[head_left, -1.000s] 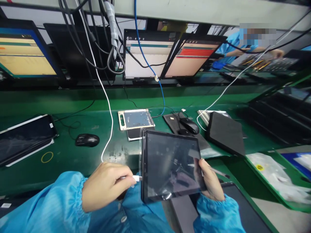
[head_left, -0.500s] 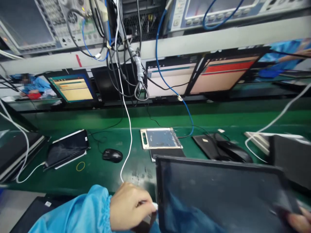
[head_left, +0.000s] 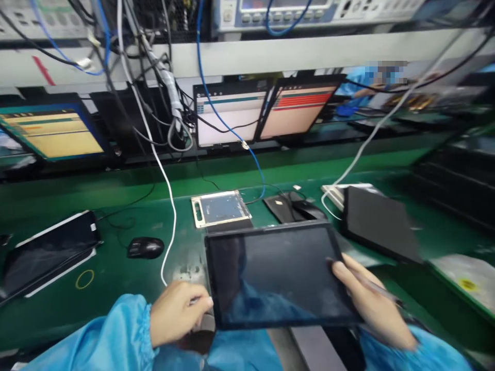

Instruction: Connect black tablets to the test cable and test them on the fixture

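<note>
— Tablets first, at the far left: what lies there?

— One dark tablet on a white sheet (head_left: 50, 252) at the left of the green bench mat (head_left: 116, 268); just right of it a yellow rubber ring (head_left: 84, 279), then a black computer mouse (head_left: 145, 248).

— And the person's left hand?

— Left hand (head_left: 176, 314), out of a blue sleeve, is curled with fingers pinched together on the plug end of a thin white cable (head_left: 170, 206) (the plug itself is mostly hidden behind the fingers); the fingertips sit right at the left edge of the large black tablet with a dark screen (head_left: 276, 273), though I cannot tell whether the plug is seated in it.

— Where is that tablet?

— Held low in front of the person, above the near edge of the mat, screen up and tilted toward the camera; behind it lies a silver metal frame plate (head_left: 219, 207).

— The right hand?

— Right hand (head_left: 371, 301) grips the tablet's right edge, thumb on the screen; a thin grey stylus (head_left: 377, 288) lies tucked between its fingers.

— Farther right?

— A flat black slab (head_left: 381, 229) on the mat; two lit monitors (head_left: 266, 111) stand at the back.
</note>
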Motion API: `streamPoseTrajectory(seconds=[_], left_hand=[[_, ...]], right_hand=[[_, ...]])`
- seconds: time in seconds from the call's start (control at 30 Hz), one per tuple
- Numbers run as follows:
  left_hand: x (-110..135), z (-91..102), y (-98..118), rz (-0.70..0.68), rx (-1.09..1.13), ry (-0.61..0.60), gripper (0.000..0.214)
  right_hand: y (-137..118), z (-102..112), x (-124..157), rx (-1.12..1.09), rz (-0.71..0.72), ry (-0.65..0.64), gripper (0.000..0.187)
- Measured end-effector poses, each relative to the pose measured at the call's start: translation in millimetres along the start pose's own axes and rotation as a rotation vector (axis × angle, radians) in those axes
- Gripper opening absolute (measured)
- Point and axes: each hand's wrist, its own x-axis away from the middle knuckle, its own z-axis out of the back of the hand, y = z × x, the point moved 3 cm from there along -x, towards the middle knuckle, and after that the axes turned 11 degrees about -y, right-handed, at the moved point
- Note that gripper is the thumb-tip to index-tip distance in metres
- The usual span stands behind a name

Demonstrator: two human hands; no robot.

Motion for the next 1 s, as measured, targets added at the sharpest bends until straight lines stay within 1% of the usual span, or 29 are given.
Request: streamPoseTrajectory(seconds=[0.07,0.13,0.2,0.23,0.3,0.33,0.37,0.43,0.47,0.5,0.57,0.63,0.7,0.83,1.0], left_hand=[[-10,2.8,-4,0.006,-0.005,-0.024,0.038],[-18,4.4,-7,0.007,0.021,-0.061,0.038],[-25,5.8,-10,-0.001,0.009,-0.102,0.037],[-29,7.2,-12,-0.007,-0.024,-0.115,0.038],[-39,12.8,-18,-0.011,-0.098,-0.100,0.039],[-46,17.3,-22,-0.017,-0.086,-0.071,0.038],[-53,22.6,-26,-0.030,-0.017,-0.037,0.035],[-71,34.3,-37,-0.094,0.246,0.012,0.035],[-80,40.4,-43,-0.125,0.393,0.036,0.040],[-89,46.8,-49,-0.140,0.513,0.075,0.048],[-105,59.5,-62,-0.117,0.625,0.207,0.066],[-117,70.5,-73,-0.066,0.618,0.362,0.079],[-128,77.6,-82,-0.048,0.580,0.437,0.080],[-148,84.8,-95,-0.036,0.527,0.451,0.074],[-162,92.7,-109,-0.008,0.475,0.464,0.073]], right_hand=[[4,-4,-5,-0.109,-0.085,-0.041,0.052],[11,-7,-10,-0.175,-0.140,-0.080,0.056],[19,-10,-15,-0.166,-0.159,-0.088,0.057],[22,-11,-18,-0.141,-0.160,-0.063,0.057],[24,-15,-26,-0.081,-0.139,-0.027,0.056],[24,-20,-33,-0.053,-0.115,-0.040,0.054],[22,-27,-40,-0.019,-0.077,-0.075,0.051],[16,-43,-60,0.057,0.018,-0.173,0.049],[15,-52,-72,0.098,0.062,-0.205,0.049],[14,-60,-85,0.140,0.097,-0.209,0.049],[14,-75,-114,0.223,0.136,-0.189,0.050],[17,-90,-140,0.322,0.140,-0.169,0.051],[20,-102,-160,0.448,0.129,-0.154,0.050],[22,-119,-179,0.675,0.113,-0.168,0.042],[24,-127,-187,0.838,0.111,-0.191,0.042]])
